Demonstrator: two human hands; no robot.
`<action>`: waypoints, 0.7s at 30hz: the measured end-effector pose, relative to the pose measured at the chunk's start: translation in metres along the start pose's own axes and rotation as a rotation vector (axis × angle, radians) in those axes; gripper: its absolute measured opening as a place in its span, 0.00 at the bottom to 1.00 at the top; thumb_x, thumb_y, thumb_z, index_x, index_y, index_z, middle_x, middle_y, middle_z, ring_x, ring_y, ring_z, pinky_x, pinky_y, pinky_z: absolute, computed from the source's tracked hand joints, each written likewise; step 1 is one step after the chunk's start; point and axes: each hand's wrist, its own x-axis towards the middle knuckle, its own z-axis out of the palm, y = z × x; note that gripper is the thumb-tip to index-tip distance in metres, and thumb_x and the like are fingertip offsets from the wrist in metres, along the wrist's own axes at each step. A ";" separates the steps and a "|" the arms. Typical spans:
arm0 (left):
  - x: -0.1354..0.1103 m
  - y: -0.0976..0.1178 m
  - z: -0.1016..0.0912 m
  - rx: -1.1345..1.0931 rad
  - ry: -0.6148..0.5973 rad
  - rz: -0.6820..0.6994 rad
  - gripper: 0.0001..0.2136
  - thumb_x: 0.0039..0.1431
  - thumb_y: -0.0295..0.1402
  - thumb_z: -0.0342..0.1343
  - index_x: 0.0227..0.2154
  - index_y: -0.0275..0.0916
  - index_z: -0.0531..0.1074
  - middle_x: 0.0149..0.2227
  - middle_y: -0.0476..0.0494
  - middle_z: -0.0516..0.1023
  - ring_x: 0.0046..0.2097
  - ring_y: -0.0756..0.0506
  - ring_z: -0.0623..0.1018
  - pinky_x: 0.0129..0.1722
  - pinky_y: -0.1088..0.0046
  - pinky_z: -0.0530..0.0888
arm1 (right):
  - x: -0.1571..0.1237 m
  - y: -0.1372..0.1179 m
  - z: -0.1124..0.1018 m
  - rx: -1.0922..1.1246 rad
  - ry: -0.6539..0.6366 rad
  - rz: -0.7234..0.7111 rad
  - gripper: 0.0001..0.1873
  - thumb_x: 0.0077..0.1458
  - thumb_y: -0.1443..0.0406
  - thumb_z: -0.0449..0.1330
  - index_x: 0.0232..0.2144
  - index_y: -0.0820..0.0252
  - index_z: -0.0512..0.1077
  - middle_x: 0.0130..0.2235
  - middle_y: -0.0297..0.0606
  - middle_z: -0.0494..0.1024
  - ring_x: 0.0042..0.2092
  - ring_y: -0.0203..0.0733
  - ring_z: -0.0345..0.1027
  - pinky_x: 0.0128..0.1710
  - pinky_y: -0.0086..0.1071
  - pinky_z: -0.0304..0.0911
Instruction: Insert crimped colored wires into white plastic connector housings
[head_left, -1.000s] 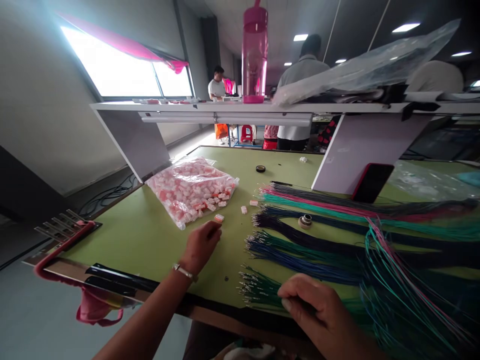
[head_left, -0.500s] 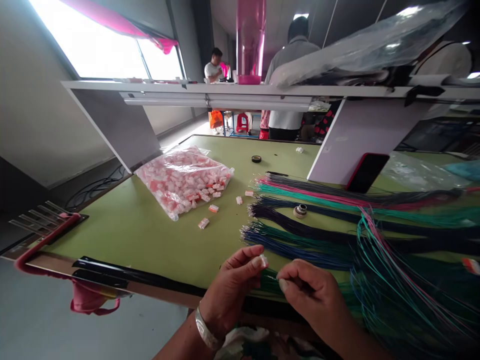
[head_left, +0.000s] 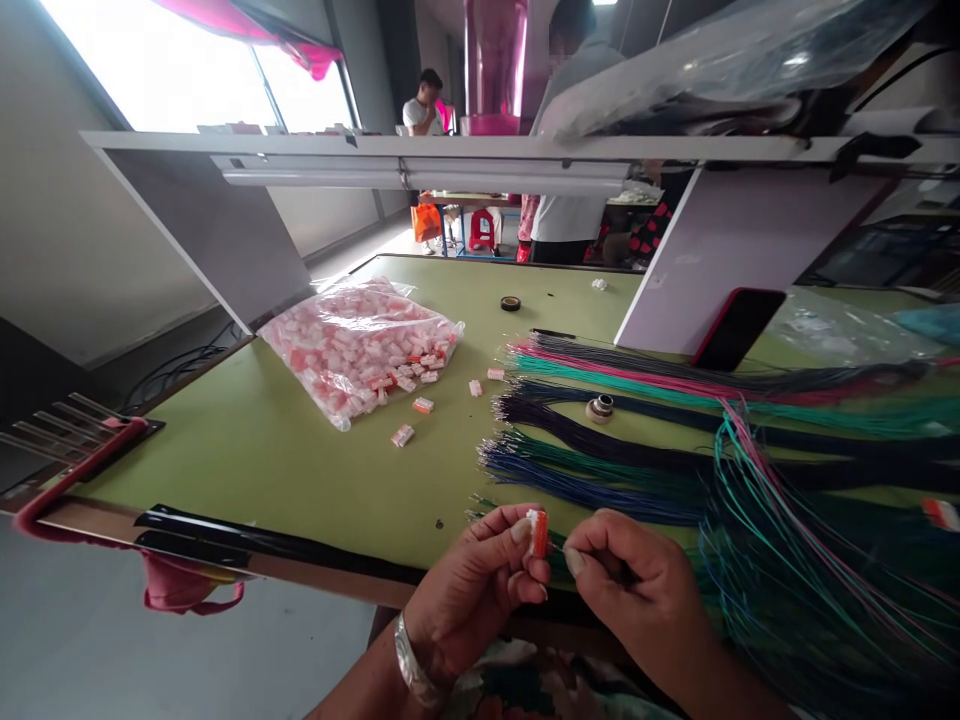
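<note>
Near the table's front edge, my left hand (head_left: 487, 560) pinches an orange-and-white plastic connector (head_left: 538, 534) between thumb and fingers. Just to its right, my right hand (head_left: 637, 570) is closed, thumb against index finger, on a thin wire (head_left: 556, 546) whose tip points at the connector. Whether the tip is inside the connector I cannot tell. Beyond my hands lie bundles of blue wires (head_left: 600, 490) and dark wires (head_left: 570, 428) with metal terminals at their left ends. A few loose connectors (head_left: 403, 436) rest on the green table (head_left: 300, 470).
A clear bag of connectors (head_left: 360, 350) lies at the back left. A tape roll (head_left: 510, 303), a metal ring-shaped piece (head_left: 600, 406) and a leaning phone (head_left: 739, 328) are farther back. A white shelf (head_left: 360, 146) spans the table. Metal prongs (head_left: 67, 430) stick out at the left edge.
My left hand has turned the connector so its orange side shows. My right hand stays close by with the wire. The camera view has shifted slightly.
</note>
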 end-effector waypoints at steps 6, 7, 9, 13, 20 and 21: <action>0.000 -0.001 -0.001 -0.007 -0.025 -0.014 0.12 0.55 0.25 0.62 0.43 0.29 0.75 0.27 0.45 0.76 0.25 0.52 0.77 0.25 0.79 0.79 | -0.002 0.000 0.000 -0.048 -0.022 -0.047 0.08 0.51 0.73 0.56 0.23 0.59 0.68 0.22 0.27 0.65 0.23 0.31 0.58 0.23 0.24 0.54; 0.000 -0.001 -0.001 -0.006 -0.024 -0.014 0.13 0.55 0.25 0.62 0.43 0.29 0.75 0.27 0.45 0.76 0.25 0.52 0.77 0.25 0.79 0.79 | -0.002 0.000 0.000 -0.053 -0.021 -0.051 0.08 0.51 0.73 0.56 0.23 0.59 0.68 0.22 0.27 0.65 0.23 0.30 0.58 0.23 0.24 0.54; -0.001 -0.001 -0.001 0.001 -0.020 -0.012 0.13 0.54 0.25 0.63 0.44 0.29 0.75 0.28 0.45 0.77 0.25 0.52 0.77 0.25 0.79 0.79 | -0.003 0.000 0.001 -0.065 -0.021 -0.063 0.08 0.51 0.73 0.56 0.23 0.59 0.69 0.22 0.28 0.65 0.23 0.30 0.58 0.24 0.24 0.54; -0.002 -0.002 0.000 0.022 -0.006 -0.002 0.13 0.54 0.25 0.63 0.43 0.29 0.75 0.27 0.45 0.76 0.24 0.52 0.77 0.24 0.79 0.78 | -0.004 -0.001 0.002 -0.106 -0.011 -0.106 0.09 0.52 0.73 0.56 0.23 0.59 0.68 0.22 0.27 0.64 0.23 0.30 0.58 0.24 0.24 0.53; -0.002 -0.003 0.002 0.069 0.026 0.025 0.13 0.51 0.26 0.66 0.40 0.30 0.76 0.26 0.46 0.76 0.24 0.52 0.76 0.23 0.80 0.77 | -0.005 0.000 0.004 -0.169 -0.018 -0.112 0.09 0.53 0.72 0.55 0.22 0.59 0.67 0.21 0.28 0.63 0.23 0.30 0.57 0.24 0.25 0.52; -0.002 -0.003 0.002 0.083 0.032 0.034 0.13 0.50 0.26 0.66 0.40 0.30 0.76 0.25 0.47 0.76 0.24 0.52 0.76 0.23 0.80 0.76 | -0.005 0.001 0.004 -0.169 -0.019 -0.105 0.09 0.53 0.73 0.55 0.22 0.59 0.67 0.21 0.28 0.63 0.23 0.30 0.58 0.24 0.25 0.52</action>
